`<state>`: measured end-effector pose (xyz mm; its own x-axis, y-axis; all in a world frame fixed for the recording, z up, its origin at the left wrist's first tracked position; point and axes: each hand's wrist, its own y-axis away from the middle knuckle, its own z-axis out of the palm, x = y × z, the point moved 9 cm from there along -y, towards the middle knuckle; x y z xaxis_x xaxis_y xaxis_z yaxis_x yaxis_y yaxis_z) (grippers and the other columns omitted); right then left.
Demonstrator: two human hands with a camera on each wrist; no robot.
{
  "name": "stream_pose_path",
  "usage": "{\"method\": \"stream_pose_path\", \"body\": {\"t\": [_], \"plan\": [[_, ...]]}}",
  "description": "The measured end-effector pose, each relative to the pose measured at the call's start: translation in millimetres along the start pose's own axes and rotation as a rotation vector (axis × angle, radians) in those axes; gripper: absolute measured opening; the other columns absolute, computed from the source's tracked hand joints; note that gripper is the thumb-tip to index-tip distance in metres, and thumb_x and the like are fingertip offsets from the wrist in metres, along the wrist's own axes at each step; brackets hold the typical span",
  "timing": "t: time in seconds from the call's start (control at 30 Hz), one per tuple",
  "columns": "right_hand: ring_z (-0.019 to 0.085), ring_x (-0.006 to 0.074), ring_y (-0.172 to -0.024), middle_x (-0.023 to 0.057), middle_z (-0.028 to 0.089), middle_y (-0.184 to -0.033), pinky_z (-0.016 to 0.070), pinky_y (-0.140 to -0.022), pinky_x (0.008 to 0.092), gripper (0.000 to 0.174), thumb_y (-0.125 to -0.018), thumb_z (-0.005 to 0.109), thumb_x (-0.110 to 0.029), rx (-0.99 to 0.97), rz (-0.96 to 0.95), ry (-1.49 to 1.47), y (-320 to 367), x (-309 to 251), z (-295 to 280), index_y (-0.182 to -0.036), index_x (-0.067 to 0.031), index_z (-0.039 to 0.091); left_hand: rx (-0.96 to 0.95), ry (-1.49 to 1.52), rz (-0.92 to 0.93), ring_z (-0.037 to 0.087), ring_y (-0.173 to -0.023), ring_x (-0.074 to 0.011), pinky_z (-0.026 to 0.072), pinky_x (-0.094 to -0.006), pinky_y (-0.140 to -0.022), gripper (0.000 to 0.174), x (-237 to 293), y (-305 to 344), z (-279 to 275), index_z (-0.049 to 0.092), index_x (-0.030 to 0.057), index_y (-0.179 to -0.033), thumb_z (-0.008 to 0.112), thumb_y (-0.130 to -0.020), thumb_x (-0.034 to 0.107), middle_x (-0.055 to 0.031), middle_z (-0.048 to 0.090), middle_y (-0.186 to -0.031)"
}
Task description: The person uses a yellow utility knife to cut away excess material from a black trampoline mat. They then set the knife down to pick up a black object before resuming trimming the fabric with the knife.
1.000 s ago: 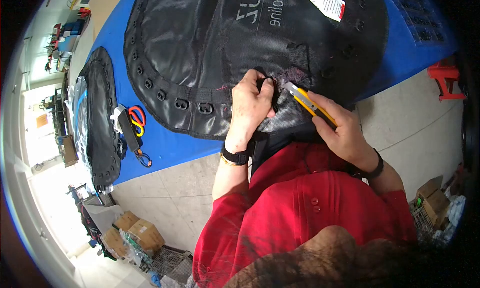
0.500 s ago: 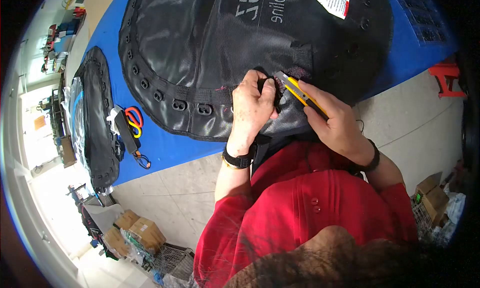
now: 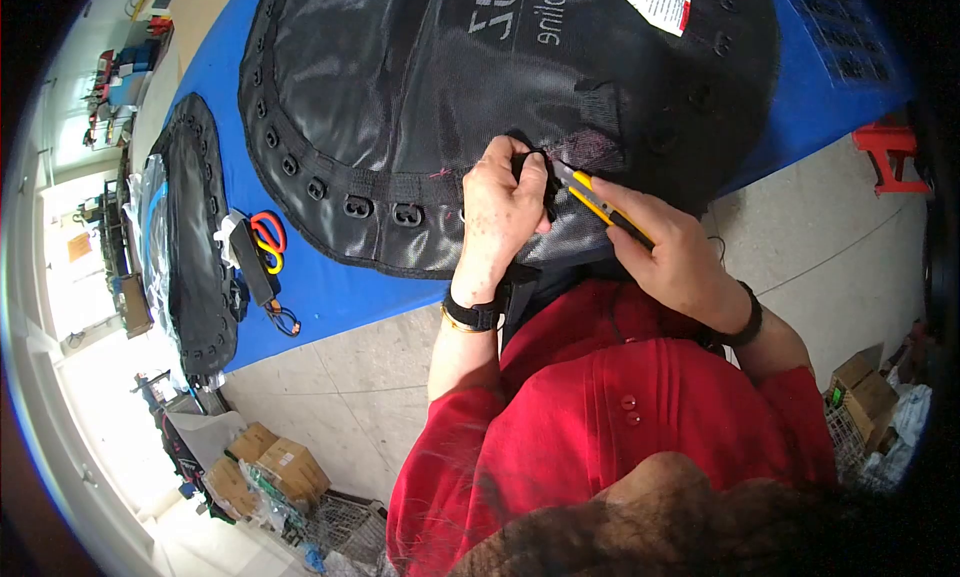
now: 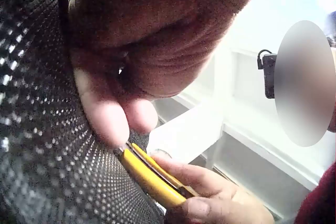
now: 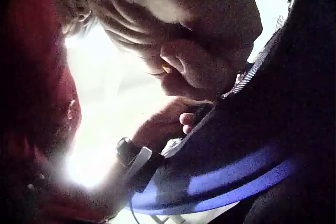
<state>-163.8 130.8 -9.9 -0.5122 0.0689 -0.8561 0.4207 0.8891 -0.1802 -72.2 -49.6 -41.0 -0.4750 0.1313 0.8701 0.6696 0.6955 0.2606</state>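
Note:
A large black mesh trampoline mat (image 3: 400, 87) lies over a blue table (image 3: 300, 287). My left hand (image 3: 505, 212) pinches a black fold of the mat near its front edge, fingers curled on the fabric (image 4: 42, 145). My right hand (image 3: 670, 262) grips a yellow utility knife (image 3: 600, 205) whose tip meets the pinched fold right beside the left fingers. In the left wrist view the knife (image 4: 149, 179) touches the mesh under my fingertips (image 4: 113, 124). The right wrist view shows my right hand (image 5: 199, 71) curled, with the knife mostly hidden.
A second black mat (image 3: 195, 237) lies at the table's left end. Beside it are a black tool and red and yellow scissors (image 3: 268, 239). A white label (image 3: 655, 2) is sewn on the big mat. A red stool (image 3: 890, 157) stands right; cardboard boxes (image 3: 265, 467) sit on the floor.
The right hand has slid the knife left, bringing its tip up against the fold that the left hand pinches. The left hand has stayed in place.

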Motion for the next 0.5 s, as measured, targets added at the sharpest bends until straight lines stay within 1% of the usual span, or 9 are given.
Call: {"method": "stream_pose_path", "body": {"t": [0.13,0.2,0.3,0.37,0.4,0.5], "plan": [[0.073,0.043,-0.111,0.0233,0.073,-0.126,0.0596,-0.093,0.0492,0.055,-0.097,0.07,0.001,-0.08,0.115,0.004,10,1,0,-0.151,-0.0038,0.059,0.0,-0.029,0.007,0.069,-0.046,-0.0171,0.0527,-0.0311,-0.049,0.017,2,0,-1,0.064,-0.003,-0.104,0.065,-0.107,0.014,-0.0107,0.068,-0.06],[0.073,0.043,-0.113,0.0233,0.073,-0.128,0.0597,-0.094,0.0483,0.054,-0.097,0.07,0.001,-0.056,0.08,0.005,12,2,-3,-0.15,-0.0033,0.059,0.008,-0.025,-0.002,0.067,-0.045,-0.0162,0.0522,-0.0307,-0.048,0.016,3,1,0,0.065,-0.0026,-0.105,0.065,-0.107,0.013,-0.0103,0.069,-0.061],[0.073,0.0422,-0.118,0.0236,0.073,-0.131,0.0596,-0.098,0.0463,0.052,-0.098,0.07,0.002,0.002,0.039,-0.006,14,4,-11,-0.149,-0.0023,0.06,0.041,0.02,0.018,0.063,-0.044,-0.0134,0.0496,-0.0319,-0.047,0.019,0,3,0,0.065,-0.0019,-0.105,0.07,-0.106,0.016,-0.0072,0.068,-0.066],[0.072,0.0411,-0.122,0.0238,0.072,-0.134,0.0592,-0.101,0.0449,0.051,-0.098,0.069,0.002,0.031,0.04,-0.021,14,8,-18,-0.148,-0.0015,0.06,0.114,-0.078,0.127,0.066,-0.05,-0.0159,0.0517,-0.0334,-0.051,0.026,-10,3,-1,0.065,-0.0023,-0.107,0.075,-0.103,0.021,-0.0095,0.068,-0.068],[0.072,0.0405,-0.124,0.0238,0.072,-0.136,0.0589,-0.103,0.0443,0.05,-0.098,0.069,0.002,0.039,0.053,-0.03,13,11,-21,-0.148,-0.0011,0.06,0.149,-0.125,0.182,0.068,-0.053,-0.0171,0.0528,-0.0342,-0.053,0.03,-1,5,-2,0.065,-0.0024,-0.108,0.078,-0.102,0.023,-0.0106,0.068,-0.069],[0.071,0.0393,-0.127,0.0236,0.071,-0.138,0.058,-0.106,0.0437,0.049,-0.099,0.069,0.002,0.046,0.081,-0.031,12,14,-25,-0.147,-0.0002,0.061,0.132,-0.273,0.197,0.075,-0.07,-0.0374,0.0557,-0.0462,-0.063,0.04,26,18,0,0.06,-0.0043,-0.101,0.083,-0.095,0.028,-0.0224,0.068,-0.072]]}}
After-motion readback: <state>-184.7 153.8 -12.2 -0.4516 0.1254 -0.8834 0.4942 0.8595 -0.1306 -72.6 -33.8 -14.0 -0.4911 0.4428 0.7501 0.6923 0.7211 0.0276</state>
